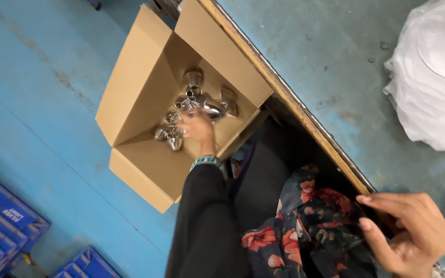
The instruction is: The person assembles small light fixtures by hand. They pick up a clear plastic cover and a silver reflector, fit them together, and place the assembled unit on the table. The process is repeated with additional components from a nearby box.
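Shiny metal fittings (194, 105) lie heaped in the open cardboard box (140, 82), directly under the left hand (198, 127), its fingers curled among them; the right hand (408, 231), fingers loosely bent, rests far off on the table edge (305, 118).

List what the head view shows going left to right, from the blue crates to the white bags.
Blue plastic crates → open brown cardboard box → left hand on shiny metal fittings in the box → dark floral fabric → right hand at the table edge → white plastic bags.
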